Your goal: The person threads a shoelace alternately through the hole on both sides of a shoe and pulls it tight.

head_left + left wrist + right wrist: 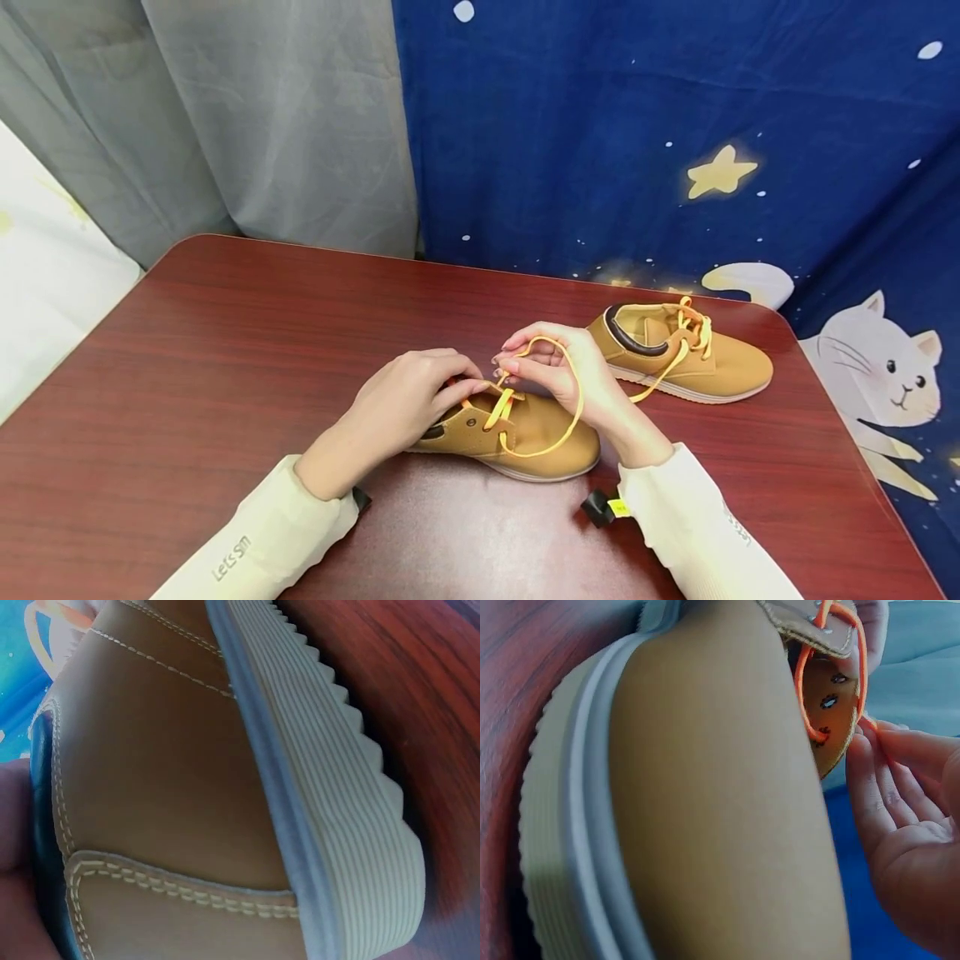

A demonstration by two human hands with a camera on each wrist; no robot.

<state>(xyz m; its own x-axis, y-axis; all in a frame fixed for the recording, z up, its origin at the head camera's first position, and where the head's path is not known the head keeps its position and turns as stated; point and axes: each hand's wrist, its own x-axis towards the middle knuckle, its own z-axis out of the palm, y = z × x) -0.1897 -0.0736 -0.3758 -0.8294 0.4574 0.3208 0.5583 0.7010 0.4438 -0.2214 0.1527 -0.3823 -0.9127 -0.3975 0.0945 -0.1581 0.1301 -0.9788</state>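
A tan shoe (551, 429) with a pale sole lies on its sole on the table, toe to the right. My left hand (405, 402) rests over its opening, with thumb and fingers gripping the eyelet flap. Between thumb and fingertips, my right hand (573, 375) pinches the yellow-orange shoelace (497, 410) just above the eyelets. A long loop of that lace curves out over the toe and past the right hand. In the right wrist view, the lace passes through holes in the flap (832, 712). The left wrist view shows mostly the shoe's stitched side (165, 765).
Behind the right hand stands a second tan shoe (723, 367) with its lace tied in a bow, near the back right of the reddish-brown table (247, 350). Grey and blue curtains (540, 133) hang beyond the table's back edge.
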